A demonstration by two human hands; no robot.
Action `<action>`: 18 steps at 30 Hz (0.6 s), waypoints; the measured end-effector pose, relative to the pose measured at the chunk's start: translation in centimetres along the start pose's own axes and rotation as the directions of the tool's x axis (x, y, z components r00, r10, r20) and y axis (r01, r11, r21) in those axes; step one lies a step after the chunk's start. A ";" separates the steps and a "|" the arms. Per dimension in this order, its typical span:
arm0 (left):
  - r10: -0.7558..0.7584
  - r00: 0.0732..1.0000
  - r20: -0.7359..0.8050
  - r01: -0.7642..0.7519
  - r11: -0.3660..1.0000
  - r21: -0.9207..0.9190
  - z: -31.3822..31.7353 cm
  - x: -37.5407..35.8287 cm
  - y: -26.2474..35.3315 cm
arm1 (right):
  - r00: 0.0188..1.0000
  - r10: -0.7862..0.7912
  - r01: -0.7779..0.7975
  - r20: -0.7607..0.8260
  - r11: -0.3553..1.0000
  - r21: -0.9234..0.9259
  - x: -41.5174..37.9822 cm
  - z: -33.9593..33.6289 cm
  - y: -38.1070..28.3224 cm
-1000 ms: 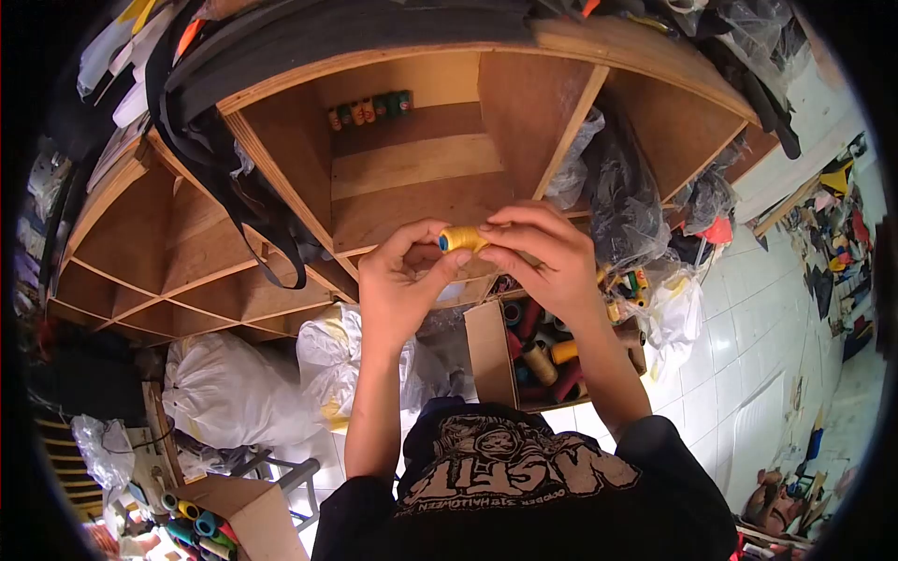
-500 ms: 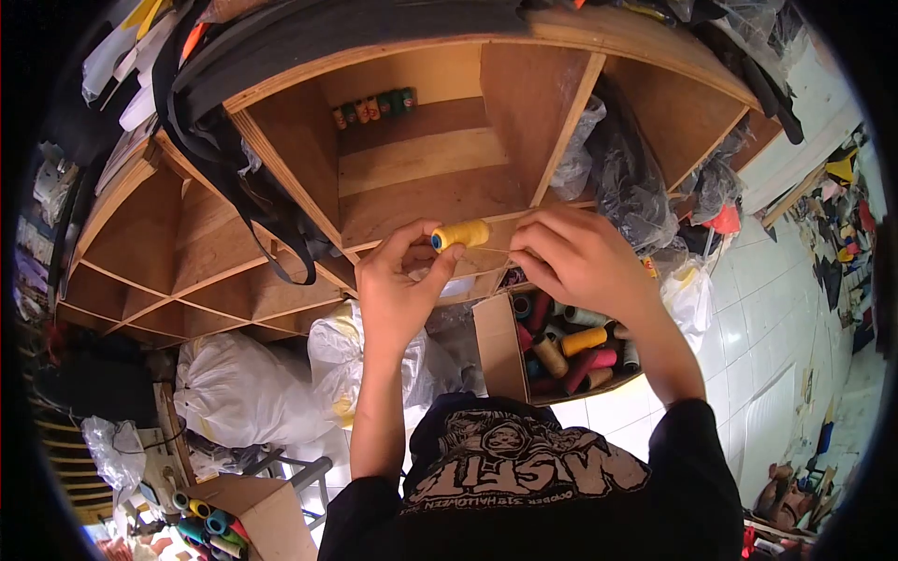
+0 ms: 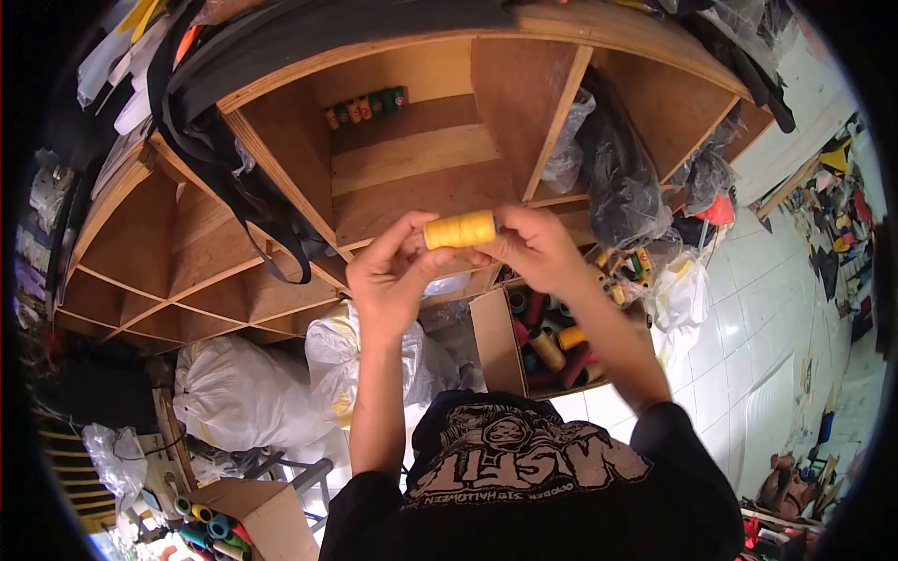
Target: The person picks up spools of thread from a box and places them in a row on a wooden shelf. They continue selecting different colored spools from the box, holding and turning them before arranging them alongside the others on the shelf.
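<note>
A spool of yellow thread point(image 3: 458, 230) lies sideways between my two hands, in front of the wooden shelf. My left hand point(image 3: 385, 278) grips its left end with thumb and fingers. At the right end, the fingers of my right hand point(image 3: 539, 247) are closed on the spool's edge; some of them are hidden behind it. Deeper in the shelf compartment point(image 3: 416, 192) stands a row of small thread spools point(image 3: 365, 107), green at one end and orange-brown at the other.
Below my right forearm, a cardboard box point(image 3: 498, 341) holds several large thread cones point(image 3: 547, 351). White sacks point(image 3: 241, 391) stand under the shelves. Dark plastic-wrapped bundles point(image 3: 622, 182) fill the compartment to the right. A black strap point(image 3: 257, 248) hangs at the left. Another box point(image 3: 271, 514) of cones sits lower left.
My right hand has moved left and down onto the right end of the yellow spool. The spool has turned to show more of its side.
</note>
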State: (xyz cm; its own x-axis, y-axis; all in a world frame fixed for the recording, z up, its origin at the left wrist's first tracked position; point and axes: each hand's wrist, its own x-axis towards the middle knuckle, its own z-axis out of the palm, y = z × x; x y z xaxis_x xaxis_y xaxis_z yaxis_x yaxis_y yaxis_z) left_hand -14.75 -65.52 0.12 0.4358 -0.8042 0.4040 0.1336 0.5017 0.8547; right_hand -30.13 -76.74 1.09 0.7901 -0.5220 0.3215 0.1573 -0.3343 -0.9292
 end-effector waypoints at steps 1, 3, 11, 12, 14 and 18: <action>0.078 0.997 -0.009 -0.074 0.974 0.213 0.6 0.2 0.1 | 0.990 0.068 -0.037 -0.122 0.969 0.243 -0.2 1.3 0.1; 0.215 0.976 0.026 -0.187 0.774 0.605 1.4 0.3 0.7 | 0.980 0.084 -0.023 -0.181 0.948 0.316 0.1 1.5 1.0; 0.420 0.884 0.204 -0.417 0.515 0.749 2.4 0.5 -2.8 | 0.893 0.410 -0.172 -0.188 0.694 0.699 -0.6 0.8 2.9; 0.302 0.951 0.068 -0.249 0.616 0.747 3.2 0.3 -1.9 | 0.907 0.368 -0.174 -0.206 0.771 0.612 -0.7 0.4 3.3; 0.243 0.969 0.045 -0.203 0.678 0.707 2.8 0.0 -2.6 | 0.932 0.278 -0.161 -0.233 0.893 0.420 -0.6 0.0 3.9; 0.273 0.961 0.050 -0.224 0.654 0.723 2.1 0.1 -5.1 | 0.926 0.268 -0.207 -0.266 0.950 0.234 -0.5 0.2 5.1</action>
State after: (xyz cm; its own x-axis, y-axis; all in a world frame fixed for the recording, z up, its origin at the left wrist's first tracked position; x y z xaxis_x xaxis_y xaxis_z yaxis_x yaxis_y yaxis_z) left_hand -17.25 -68.82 -3.54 0.4105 -0.6517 0.6378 -0.6537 0.2773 0.7041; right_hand -29.61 -77.99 -3.91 0.6161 -0.7816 0.0974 0.1241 -0.0258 -0.9919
